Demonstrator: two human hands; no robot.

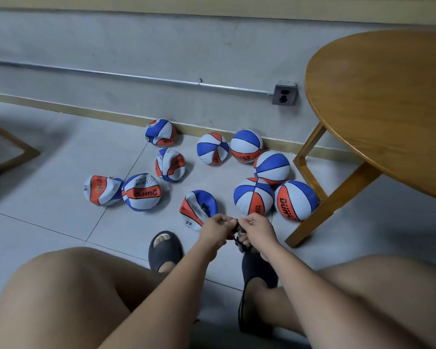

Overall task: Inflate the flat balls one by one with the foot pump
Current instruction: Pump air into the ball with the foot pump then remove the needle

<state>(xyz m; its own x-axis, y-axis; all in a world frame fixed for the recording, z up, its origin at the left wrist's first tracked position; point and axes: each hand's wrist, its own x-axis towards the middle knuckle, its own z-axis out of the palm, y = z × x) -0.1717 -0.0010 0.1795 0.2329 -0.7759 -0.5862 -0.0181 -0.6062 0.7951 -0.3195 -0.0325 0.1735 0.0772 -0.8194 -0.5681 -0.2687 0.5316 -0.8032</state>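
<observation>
The left hand (215,229) and right hand (256,231) meet above the floor, each with fingers curled into a pinch on a small dark fitting (238,233) held between them; whether it is a needle or a hose end cannot be told. A thin dark hose (240,306) runs down from it beside the right leg. The pump body is not clearly visible: the dark shape (258,270) under the right forearm may be the pump or a slipper. The nearest flat ball (196,210) lies on the floor just beyond the left hand, folded in on itself; more flat balls (141,192) lie to the left, and round balls (296,200) sit near the table (378,96). The fitting does not appear to be in any ball yet. Likely faults from here: a loosely joined fitting would leak or come off under pump pressure; the folded skin of the flat ball may hide the valve, and an angled insertion could bend the needle or damage the valve; an unheld ball may slide on the tile during insertion; the hose beside the foot may snag or kink; a round ball may be taken by mistake.
</observation>
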